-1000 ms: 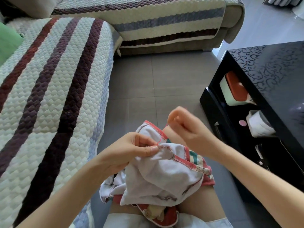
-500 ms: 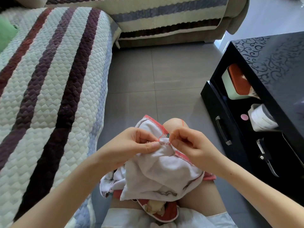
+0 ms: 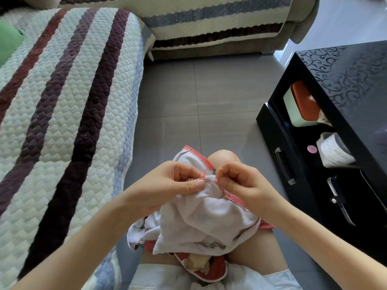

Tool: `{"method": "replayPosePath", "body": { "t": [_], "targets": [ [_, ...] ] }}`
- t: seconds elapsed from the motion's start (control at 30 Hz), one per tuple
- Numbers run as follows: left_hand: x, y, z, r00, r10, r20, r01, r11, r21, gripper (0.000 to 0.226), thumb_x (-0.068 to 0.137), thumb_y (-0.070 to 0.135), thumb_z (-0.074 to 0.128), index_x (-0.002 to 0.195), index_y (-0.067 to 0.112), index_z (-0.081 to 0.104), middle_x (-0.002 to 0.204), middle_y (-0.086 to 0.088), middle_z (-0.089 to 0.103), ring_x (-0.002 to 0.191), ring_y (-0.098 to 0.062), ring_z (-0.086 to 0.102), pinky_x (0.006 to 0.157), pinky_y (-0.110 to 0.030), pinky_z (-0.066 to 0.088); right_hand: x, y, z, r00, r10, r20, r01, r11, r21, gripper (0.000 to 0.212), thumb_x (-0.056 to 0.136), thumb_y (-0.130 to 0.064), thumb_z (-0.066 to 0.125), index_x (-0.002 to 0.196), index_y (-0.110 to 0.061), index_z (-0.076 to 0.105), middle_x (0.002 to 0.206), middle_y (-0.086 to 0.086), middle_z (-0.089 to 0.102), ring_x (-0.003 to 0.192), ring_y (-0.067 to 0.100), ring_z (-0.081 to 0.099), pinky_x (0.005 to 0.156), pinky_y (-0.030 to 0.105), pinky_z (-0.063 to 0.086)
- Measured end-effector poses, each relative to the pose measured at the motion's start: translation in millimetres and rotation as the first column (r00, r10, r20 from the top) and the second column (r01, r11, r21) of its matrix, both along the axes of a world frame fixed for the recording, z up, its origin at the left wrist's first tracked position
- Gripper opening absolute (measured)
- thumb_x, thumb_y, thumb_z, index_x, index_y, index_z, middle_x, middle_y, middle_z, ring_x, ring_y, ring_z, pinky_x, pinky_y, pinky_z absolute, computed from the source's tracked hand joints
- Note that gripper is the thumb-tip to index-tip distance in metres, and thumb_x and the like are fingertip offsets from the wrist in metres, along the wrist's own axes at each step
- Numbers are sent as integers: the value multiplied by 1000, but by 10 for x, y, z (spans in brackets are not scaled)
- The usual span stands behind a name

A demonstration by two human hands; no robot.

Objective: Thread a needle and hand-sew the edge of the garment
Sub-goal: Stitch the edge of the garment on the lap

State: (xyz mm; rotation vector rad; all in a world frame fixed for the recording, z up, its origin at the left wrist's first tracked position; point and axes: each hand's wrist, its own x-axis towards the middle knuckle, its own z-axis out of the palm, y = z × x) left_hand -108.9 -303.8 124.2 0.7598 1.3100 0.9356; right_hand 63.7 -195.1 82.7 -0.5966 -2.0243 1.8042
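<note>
Garment [image 3: 209, 218], soft crumpled white cloth with red-stitched hem [image 3: 234, 199], lies on the lap [image 3: 258, 248]. I see left hand [image 3: 173, 183] pinching the hem; right hand [image 3: 237, 181], raised a second ago, now pinches it right beside, orange thread [image 3: 207, 167] looping.

No text can be read. The jar [image 3: 335, 150], well to the right of the right hand [image 3: 238, 181], carries one line of small dark print on its white side, too small to make out. No number or brand mark resolves.
</note>
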Motion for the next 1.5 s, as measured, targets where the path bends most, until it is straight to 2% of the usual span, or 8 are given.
{"method": "replayPosePath", "body": {
  "t": [0.3,0.57,0.77,0.97,1.1,1.27,1.4,1.5],
  "targets": [
    [99,14,-11,1000,26,0,-26,999,21,9,79,21,67,78,18,76,75,-1,69,72,-8,63,65,-16,49,3,-119,45,993,8,-120,-43,956,-289,7,87,-11,53,82,-9,58,69,-9,60,67,4,53,63,15,43],
    [130,9,21,990,134,-37,-131,988,77,12,82,21,72,82,10,76,82,-11,73,76,-13,66,67,-19,52,105,-57,-78,997,-53,-53,55,998,30,12,88,-3,56,83,-11,64,72,1,66,64,14,61,65,19,49],
    [195,64,4,965,264,4,-263,961,81,9,78,9,74,87,7,75,87,-20,73,80,-22,69,77,-28,55,20,-119,-30,988,-81,-131,97,988,121,7,91,-8,58,91,-4,63,75,13,64,62,15,62,61,27,52],
    [257,108,-52,938,346,-3,-345,938,40,24,72,19,72,89,2,72,88,-18,74,80,-21,70,78,-26,55,54,-181,65,983,-106,-153,112,993,28,21,95,-8,46,114,-9,55,91,18,64,85,27,68,78,34,55],
    [295,132,-66,934,358,-15,-357,933,44,23,76,14,72,92,-2,70,86,-17,73,76,-18,69,71,-22,56,-13,-211,70,975,-183,-125,206,958,199,16,96,-30,53,100,-17,62,91,7,64,80,21,66,69,28,51],
    [317,123,-55,916,392,-83,-390,920,43,11,82,8,71,90,1,73,83,-13,75,76,-15,69,74,-21,54,-8,-166,129,916,-321,-240,394,832,391,11,90,-23,63,86,-15,69,91,2,69,90,19,67,76,35,53],
    [286,109,-60,900,428,-81,-427,904,24,9,84,5,70,77,10,74,77,-10,74,69,-12,68,69,-23,53,68,18,491,848,-414,-330,425,904,-41,13,87,-14,62,87,-1,62,92,8,74,96,22,69,87,28,51],
    [246,94,-42,892,448,-50,-449,894,5,15,81,7,71,69,16,73,72,-7,72,67,-13,65,65,-22,52,151,333,655,823,-428,-374,277,876,-394,13,87,-24,53,84,-10,53,75,8,73,81,27,72,84,38,56]
  ]
}}
